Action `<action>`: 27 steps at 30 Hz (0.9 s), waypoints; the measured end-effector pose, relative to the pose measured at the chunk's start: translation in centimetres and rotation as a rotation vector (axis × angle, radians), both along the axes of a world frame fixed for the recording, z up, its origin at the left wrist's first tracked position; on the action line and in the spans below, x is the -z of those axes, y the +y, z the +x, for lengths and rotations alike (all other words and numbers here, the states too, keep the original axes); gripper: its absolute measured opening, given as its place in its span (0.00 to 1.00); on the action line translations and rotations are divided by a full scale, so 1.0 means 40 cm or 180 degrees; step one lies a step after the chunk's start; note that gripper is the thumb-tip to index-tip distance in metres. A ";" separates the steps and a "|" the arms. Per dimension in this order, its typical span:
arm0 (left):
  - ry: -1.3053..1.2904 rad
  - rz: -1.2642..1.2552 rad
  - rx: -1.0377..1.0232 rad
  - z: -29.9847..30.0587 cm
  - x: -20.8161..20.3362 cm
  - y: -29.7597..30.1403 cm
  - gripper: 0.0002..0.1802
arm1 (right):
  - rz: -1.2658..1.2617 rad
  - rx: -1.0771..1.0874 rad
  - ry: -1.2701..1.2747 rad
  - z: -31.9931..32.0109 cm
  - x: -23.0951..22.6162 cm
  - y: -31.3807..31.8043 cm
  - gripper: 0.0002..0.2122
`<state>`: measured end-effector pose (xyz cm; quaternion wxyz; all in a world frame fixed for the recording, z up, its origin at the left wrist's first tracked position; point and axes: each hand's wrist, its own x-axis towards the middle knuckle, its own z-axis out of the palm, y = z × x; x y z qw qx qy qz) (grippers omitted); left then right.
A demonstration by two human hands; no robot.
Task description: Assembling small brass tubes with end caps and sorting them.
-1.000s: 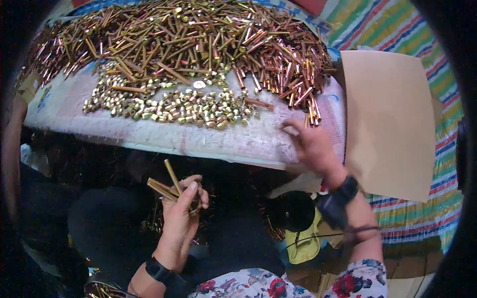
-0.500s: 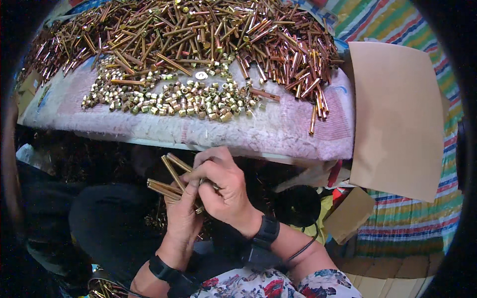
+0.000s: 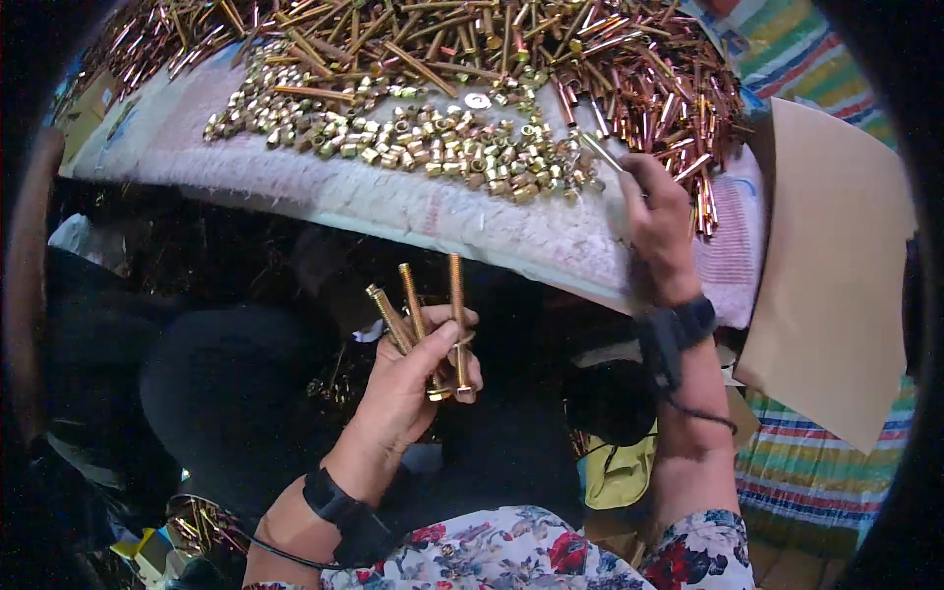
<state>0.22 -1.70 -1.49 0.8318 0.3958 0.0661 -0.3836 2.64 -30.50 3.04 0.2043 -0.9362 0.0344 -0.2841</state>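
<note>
In head view, the left hand [image 3: 405, 382] clasps long gold-coloured threaded metal bolts [image 3: 414, 305] in curled fingers before the white cloth-covered table [image 3: 393, 199]; the right hand [image 3: 659, 221] pinches one slender shiny metal rod [image 3: 601, 151] above it. These seem stiff, slippery, best held mid-length.

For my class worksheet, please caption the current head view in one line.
Left hand grips long threaded bolts; right hand pinches a slim metal piece beside small metal sleeves.
</note>
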 end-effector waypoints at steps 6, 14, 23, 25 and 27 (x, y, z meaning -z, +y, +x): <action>0.0230 -0.0158 0.0172 -0.005 0.017 0.015 0.13 | 0.2324 -0.1375 0.1139 -0.080 -0.074 0.087 0.07; 0.0130 -0.0358 0.0883 -0.004 0.002 0.028 0.13 | 0.2237 -0.1755 0.1678 -0.104 -0.087 0.123 0.06; 0.0099 0.0431 0.0214 -0.013 -0.003 0.014 0.11 | 0.3311 -0.1793 0.2079 -0.129 -0.001 0.215 0.04; 0.0189 0.0871 -0.0901 -0.010 0.019 -0.014 0.13 | 0.3324 -0.1533 0.1954 -0.147 0.032 0.263 0.02; 0.0414 0.0586 -0.1602 -0.010 0.024 -0.032 0.14 | 0.3284 -0.1800 0.1717 -0.170 0.065 0.333 0.03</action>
